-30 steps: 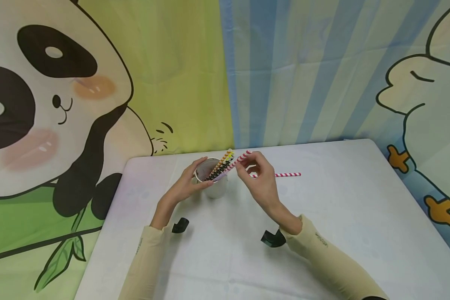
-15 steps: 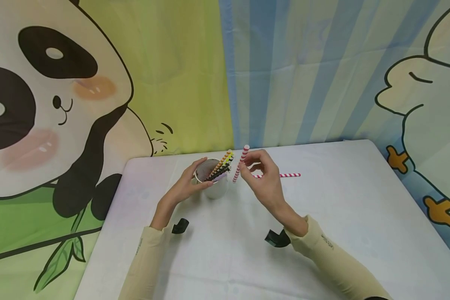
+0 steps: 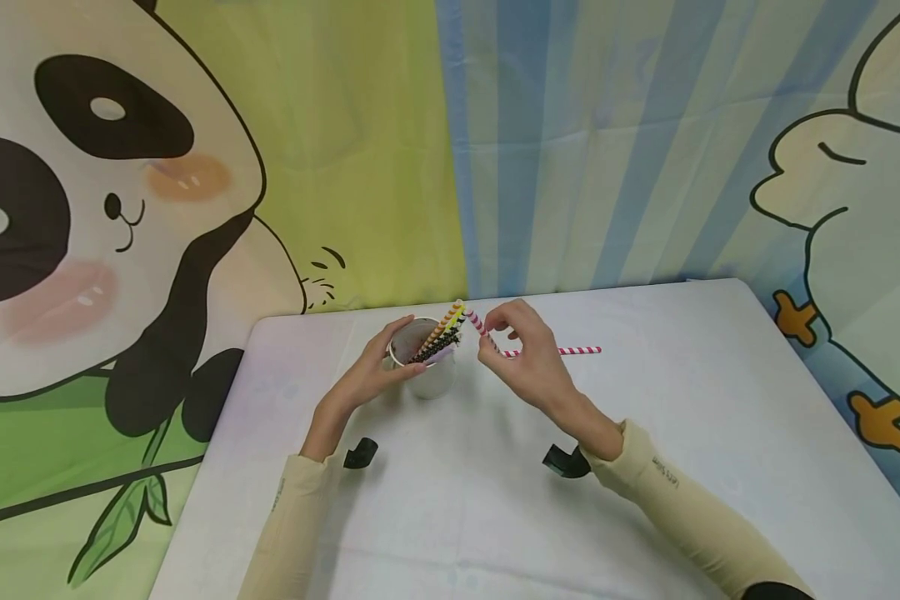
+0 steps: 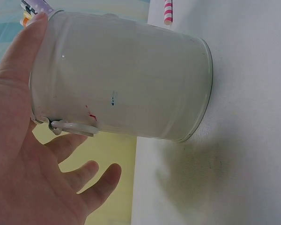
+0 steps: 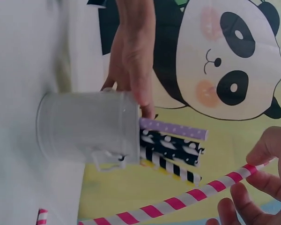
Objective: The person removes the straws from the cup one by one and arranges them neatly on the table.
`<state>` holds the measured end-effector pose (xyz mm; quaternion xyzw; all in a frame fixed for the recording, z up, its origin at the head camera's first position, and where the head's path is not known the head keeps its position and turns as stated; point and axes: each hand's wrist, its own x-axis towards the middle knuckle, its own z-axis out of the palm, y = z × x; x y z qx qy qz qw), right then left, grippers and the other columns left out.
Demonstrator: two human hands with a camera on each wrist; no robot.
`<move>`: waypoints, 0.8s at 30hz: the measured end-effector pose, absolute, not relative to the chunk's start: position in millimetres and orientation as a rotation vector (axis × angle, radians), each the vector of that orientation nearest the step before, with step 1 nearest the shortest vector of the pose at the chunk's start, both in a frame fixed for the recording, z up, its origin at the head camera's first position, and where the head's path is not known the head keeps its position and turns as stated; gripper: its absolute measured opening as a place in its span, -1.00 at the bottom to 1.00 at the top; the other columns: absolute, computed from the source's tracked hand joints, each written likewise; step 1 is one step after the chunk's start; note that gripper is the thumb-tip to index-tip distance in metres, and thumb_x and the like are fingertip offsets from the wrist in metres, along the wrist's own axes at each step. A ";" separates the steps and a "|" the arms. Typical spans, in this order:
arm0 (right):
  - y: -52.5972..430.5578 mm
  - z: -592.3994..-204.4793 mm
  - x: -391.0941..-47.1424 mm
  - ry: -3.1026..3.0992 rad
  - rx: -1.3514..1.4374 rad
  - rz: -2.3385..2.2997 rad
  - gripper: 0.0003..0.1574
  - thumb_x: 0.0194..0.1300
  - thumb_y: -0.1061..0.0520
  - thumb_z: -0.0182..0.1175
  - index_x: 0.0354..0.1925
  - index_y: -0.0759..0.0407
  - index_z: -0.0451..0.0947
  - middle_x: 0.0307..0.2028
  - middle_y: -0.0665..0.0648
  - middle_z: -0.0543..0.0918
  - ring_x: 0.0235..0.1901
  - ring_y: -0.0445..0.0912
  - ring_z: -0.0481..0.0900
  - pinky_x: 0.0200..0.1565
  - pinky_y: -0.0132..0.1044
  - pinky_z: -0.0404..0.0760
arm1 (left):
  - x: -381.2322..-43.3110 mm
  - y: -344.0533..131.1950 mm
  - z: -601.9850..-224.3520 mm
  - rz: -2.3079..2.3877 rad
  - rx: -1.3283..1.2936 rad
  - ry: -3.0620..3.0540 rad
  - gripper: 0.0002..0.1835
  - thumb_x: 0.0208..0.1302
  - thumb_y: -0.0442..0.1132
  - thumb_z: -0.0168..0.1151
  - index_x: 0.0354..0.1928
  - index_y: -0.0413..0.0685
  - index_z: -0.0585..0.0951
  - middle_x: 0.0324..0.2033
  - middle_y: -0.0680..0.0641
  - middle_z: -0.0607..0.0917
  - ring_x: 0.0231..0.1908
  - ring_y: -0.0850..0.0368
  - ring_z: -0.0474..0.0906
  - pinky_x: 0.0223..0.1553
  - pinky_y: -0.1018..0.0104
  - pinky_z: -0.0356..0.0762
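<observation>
My left hand (image 3: 363, 375) holds a small white metal bucket (image 3: 432, 384) by its rim, thumb on the near side, several fingers spread loosely behind. Out of the bucket lean several patterned paper straws: lilac with white dots (image 5: 175, 128), black with white dots (image 5: 171, 146), a black-and-white striped straw (image 5: 178, 171) and an orange-striped one (image 3: 447, 322). To the right, my right hand (image 3: 528, 358) pinches a pink-and-white striped straw (image 5: 178, 201) near one end, between thumb and index finger. That straw is outside the bucket, slanting beside it.
Another striped straw (image 3: 581, 351) lies on the white-covered table (image 3: 682, 400) behind the right hand. Cartoon cloth (image 3: 375, 150) hangs along the table's back edge. A black piece (image 3: 361, 452) shows by the left wrist, and a similar black piece (image 3: 566, 461) by the right.
The right hand has shifted slightly right, drawing the pink-striped straw away from the bucket. The straw has swung from leaning right, through near upright, to leaning left. The left hand and bucket stay put.
</observation>
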<state>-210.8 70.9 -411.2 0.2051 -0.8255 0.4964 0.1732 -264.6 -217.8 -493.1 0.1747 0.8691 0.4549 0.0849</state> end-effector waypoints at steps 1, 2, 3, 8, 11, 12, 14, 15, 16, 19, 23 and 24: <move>71.7 -412.2 -212.0 -2.371 0.585 1.387 -0.90 0.23 0.18 0.22 -0.26 0.00 0.55 -0.23 -0.01 0.58 -0.15 -0.14 0.49 -0.09 -0.14 0.53 | -264.6 -217.9 -493.3 1.357 0.521 2.592 -0.07 0.21 0.15 0.41 0.53 0.52 0.10 0.53 0.01 0.18 0.53 -0.04 0.05 0.42 -0.26 0.13; 72.5 -412.8 -212.9 -2.402 0.588 1.365 -0.91 0.22 0.17 0.21 -0.28 -0.01 0.54 -0.23 -0.01 0.58 -0.15 -0.16 0.48 -0.08 -0.14 0.53 | -264.6 -217.9 -493.3 1.358 0.518 2.591 -0.07 0.21 0.15 0.42 0.53 0.52 0.10 0.53 0.01 0.19 0.53 -0.04 0.06 0.43 -0.26 0.13; 73.2 -413.6 -213.9 -2.434 0.588 1.338 -0.92 0.21 0.16 0.21 -0.29 -0.01 0.54 -0.24 -0.01 0.58 -0.16 -0.15 0.48 -0.08 -0.13 0.52 | -264.6 -217.9 -493.4 1.359 0.516 2.591 -0.07 0.21 0.15 0.42 0.53 0.52 0.10 0.53 0.01 0.19 0.53 -0.04 0.06 0.43 -0.26 0.14; 77.4 -421.2 -219.2 -2.592 0.609 1.191 -0.92 0.18 0.12 0.19 -0.30 -0.02 0.55 -0.26 0.02 0.57 -0.15 -0.05 0.50 -0.06 -0.13 0.49 | -264.6 -217.6 -493.1 1.380 0.525 2.574 -0.07 0.22 0.12 0.42 0.54 0.48 0.10 0.53 -0.03 0.19 0.53 -0.05 0.07 0.43 -0.26 0.13; 80.8 -427.2 -221.8 -2.673 0.642 1.077 -0.88 0.15 0.12 0.19 -0.28 -0.02 0.58 -0.26 0.03 0.58 -0.16 -0.02 0.50 -0.12 -0.15 0.49 | -264.3 -217.5 -492.5 1.389 0.532 2.564 -0.06 0.22 0.11 0.42 0.54 0.44 0.10 0.53 -0.07 0.18 0.53 -0.08 0.06 0.43 -0.27 0.13; 82.3 -429.2 -222.6 -2.693 0.656 1.037 -0.87 0.14 0.12 0.20 -0.27 -0.01 0.58 -0.26 0.03 0.58 -0.17 -0.02 0.50 -0.15 -0.17 0.48 | -264.4 -217.5 -492.3 1.386 0.527 2.567 -0.06 0.22 0.12 0.42 0.55 0.43 0.10 0.53 -0.07 0.18 0.53 -0.07 0.06 0.43 -0.26 0.13; 85.4 -432.9 -224.1 -2.726 0.682 0.960 -0.85 0.12 0.13 0.20 -0.27 -0.02 0.58 -0.28 0.01 0.56 -0.20 -0.05 0.47 -0.20 -0.20 0.47 | -264.6 -217.5 -492.5 1.386 0.533 2.566 -0.05 0.22 0.12 0.42 0.56 0.36 0.10 0.53 -0.10 0.19 0.52 -0.08 0.08 0.42 -0.27 0.14; 87.1 -434.7 -224.7 -2.735 0.696 0.924 -0.84 0.10 0.14 0.20 -0.27 -0.01 0.58 -0.29 0.01 0.55 -0.22 -0.06 0.46 -0.22 -0.22 0.45 | -264.6 -217.4 -492.4 1.388 0.535 2.564 -0.04 0.22 0.12 0.42 0.56 0.33 0.10 0.52 -0.11 0.19 0.52 -0.09 0.09 0.42 -0.27 0.15; 88.8 -436.4 -225.3 -2.740 0.713 0.892 -0.84 0.09 0.14 0.20 -0.27 -0.01 0.57 -0.30 0.02 0.55 -0.24 -0.06 0.44 -0.25 -0.23 0.44 | -264.6 -217.4 -492.5 1.389 0.537 2.563 -0.04 0.22 0.12 0.42 0.57 0.31 0.10 0.52 -0.13 0.20 0.51 -0.09 0.10 0.41 -0.27 0.16; 93.4 -441.3 -227.5 -2.737 0.767 0.808 -0.85 0.09 0.17 0.19 -0.29 0.01 0.54 -0.32 0.03 0.53 -0.29 -0.06 0.42 -0.29 -0.26 0.39 | -264.8 -217.4 -493.1 1.399 0.545 2.555 -0.05 0.23 0.10 0.42 0.57 0.30 0.10 0.51 -0.14 0.21 0.50 -0.08 0.12 0.41 -0.26 0.17; 98.8 -445.9 -230.3 -2.743 0.820 0.724 -0.86 0.07 0.19 0.18 -0.32 0.02 0.50 -0.36 0.04 0.51 -0.35 -0.06 0.38 -0.34 -0.26 0.34 | -264.9 -217.8 -493.8 1.415 0.555 2.549 -0.08 0.24 0.06 0.42 0.54 0.41 0.12 0.51 -0.14 0.22 0.51 -0.07 0.11 0.41 -0.26 0.16; 99.9 -447.2 -231.2 -2.751 0.828 0.706 -0.86 0.07 0.20 0.18 -0.32 0.02 0.50 -0.37 0.03 0.50 -0.36 -0.06 0.37 -0.35 -0.26 0.33 | -264.9 -217.9 -494.0 1.419 0.557 2.547 -0.09 0.24 0.05 0.42 0.53 0.43 0.12 0.51 -0.14 0.22 0.51 -0.08 0.12 0.41 -0.27 0.16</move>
